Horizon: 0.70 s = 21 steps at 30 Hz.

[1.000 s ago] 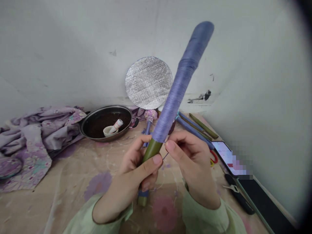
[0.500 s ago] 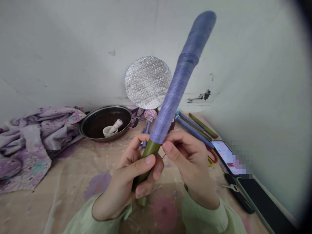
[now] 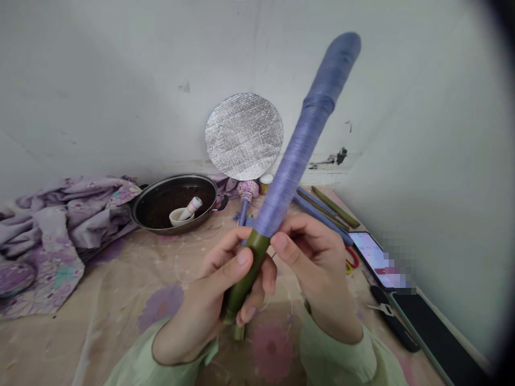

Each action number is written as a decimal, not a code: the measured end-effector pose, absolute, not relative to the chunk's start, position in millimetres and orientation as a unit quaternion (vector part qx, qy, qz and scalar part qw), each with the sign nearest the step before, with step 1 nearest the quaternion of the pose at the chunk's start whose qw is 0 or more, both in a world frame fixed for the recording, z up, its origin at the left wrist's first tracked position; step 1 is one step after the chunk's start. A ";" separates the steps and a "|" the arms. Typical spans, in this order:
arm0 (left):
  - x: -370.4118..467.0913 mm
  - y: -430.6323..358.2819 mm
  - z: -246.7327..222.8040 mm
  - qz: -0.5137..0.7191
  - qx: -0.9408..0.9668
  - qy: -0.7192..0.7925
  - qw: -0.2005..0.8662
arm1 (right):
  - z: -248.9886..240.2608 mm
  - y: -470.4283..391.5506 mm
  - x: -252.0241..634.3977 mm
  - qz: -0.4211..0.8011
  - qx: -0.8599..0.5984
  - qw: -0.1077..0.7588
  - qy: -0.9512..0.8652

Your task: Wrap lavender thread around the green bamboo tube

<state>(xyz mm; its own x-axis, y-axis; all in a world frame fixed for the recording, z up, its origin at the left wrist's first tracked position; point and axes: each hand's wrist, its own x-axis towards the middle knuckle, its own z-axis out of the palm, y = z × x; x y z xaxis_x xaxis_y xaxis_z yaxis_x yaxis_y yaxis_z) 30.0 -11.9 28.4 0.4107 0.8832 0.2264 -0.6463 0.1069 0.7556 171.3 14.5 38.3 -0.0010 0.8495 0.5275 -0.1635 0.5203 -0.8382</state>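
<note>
A thick green stick (image 3: pixel 249 271), wound tightly with purple thread (image 3: pixel 295 153) over its upper length, slants up to the right in front of me. My left hand (image 3: pixel 225 279) is closed round the bare green lower part, thumb on top and fingers beneath. At the lower edge of the winding, my right hand (image 3: pixel 311 257) pinches with thumb and forefinger against the stick. A thin strand shows just under those fingertips; the pinch hides most of it. Below my left hand another short green piece partly shows.
Behind stand a round silvery disc (image 3: pixel 244 136) and a dark pan (image 3: pixel 175 230) holding a small white cup (image 3: pixel 176 217). Purple flowered cloth (image 3: pixel 52 241) lies left. On the right are green stalks (image 3: pixel 336 206), red-handled scissors (image 3: pixel 353 257), a lit phone (image 3: pixel 372 257) and a key (image 3: pixel 384 309).
The stick has shifted slightly right and down and seems turned a little in my hands. More of its green lower end shows. Both hands keep nearly the same place.
</note>
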 end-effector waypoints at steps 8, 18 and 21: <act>23.4 -12.8 34.0 0.509 0.451 0.180 0.711 | 39.9 13.2 169.3 0.468 -0.227 0.629 -0.577; 13.7 -14.4 32.9 0.428 0.410 0.112 0.798 | 36.9 15.5 174.6 0.421 -0.218 0.617 -0.628; 13.3 -14.2 35.8 0.430 0.410 0.121 0.795 | 36.7 15.2 175.2 0.421 -0.227 0.612 -0.629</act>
